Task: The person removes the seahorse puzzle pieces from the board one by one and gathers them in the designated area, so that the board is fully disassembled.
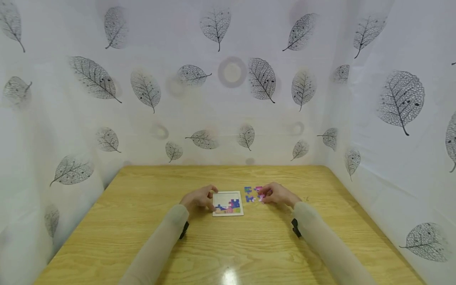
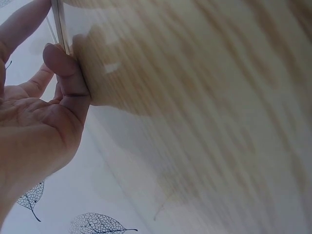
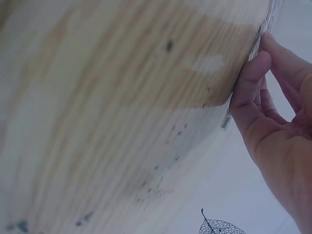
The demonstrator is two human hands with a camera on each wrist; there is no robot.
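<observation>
A square, white-rimmed puzzle tray [image 1: 228, 215] lies flat on the table, with joined colourful pieces [image 1: 233, 207] along its bottom and up its right side. My left hand [image 1: 198, 198] holds the tray's left edge, its thumb near the lower corner and a finger at the upper one. To the right of the tray, my right hand [image 1: 279, 194] has its thumb and fingertips on a pink puzzle piece [image 1: 261, 196], partly covered by them. In the right wrist view, the thumb [image 3: 256, 68] and forefinger close on thin pieces seen edge-on.
Beside the right hand lie more loose pieces: a blue-green one [image 1: 247, 190], a purple one [image 1: 249, 199] and a pink one [image 1: 257, 189] partly under the fingers. The wooden table [image 1: 228, 241] meets a leaf-patterned curtain [image 1: 213, 107] at the back and sides.
</observation>
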